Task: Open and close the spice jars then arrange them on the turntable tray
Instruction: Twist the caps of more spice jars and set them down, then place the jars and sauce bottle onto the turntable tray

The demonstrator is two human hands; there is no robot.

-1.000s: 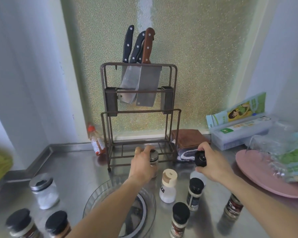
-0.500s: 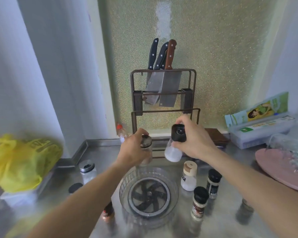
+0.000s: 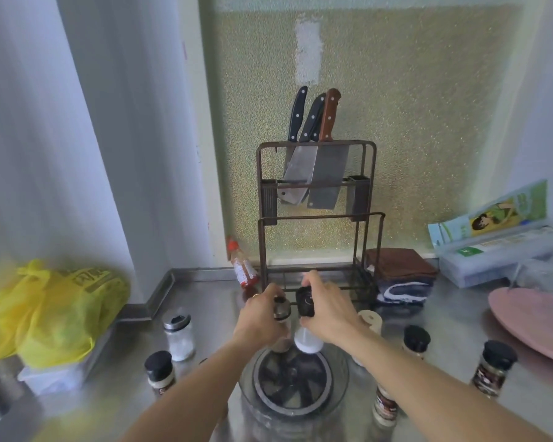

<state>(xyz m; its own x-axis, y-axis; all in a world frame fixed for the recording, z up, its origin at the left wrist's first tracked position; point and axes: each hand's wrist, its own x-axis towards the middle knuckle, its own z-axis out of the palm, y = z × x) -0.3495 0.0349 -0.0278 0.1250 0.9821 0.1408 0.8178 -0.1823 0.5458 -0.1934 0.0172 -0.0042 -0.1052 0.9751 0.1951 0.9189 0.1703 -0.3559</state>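
— How far along is this, would you say?

— Early, I'd judge. Going from the left: a yellow bag (image 3: 50, 311) in the corner, then a steel-capped shaker (image 3: 178, 334) of white grains and a black-capped jar (image 3: 159, 373) of pale spice, both out on the tabletop (image 3: 201, 301). None of the jars rests on the tray (image 3: 339, 386) as far as I can see.

— And the hands?

— Left hand (image 3: 258, 317) is closed round a metal-topped jar (image 3: 281, 309); what's in it I can't make out. Right hand (image 3: 328, 309) is wrapped round a black-topped jar (image 3: 306, 327) with white powder at the bottom. Both jars hang just above the tray's far rim, close side by side.

— Lids on?

— They look on, so those two seem ready to set down. Further right a cream-capped bottle (image 3: 370, 319), mostly hidden, and three black-capped jars (image 3: 415, 341) wait on the tabletop.
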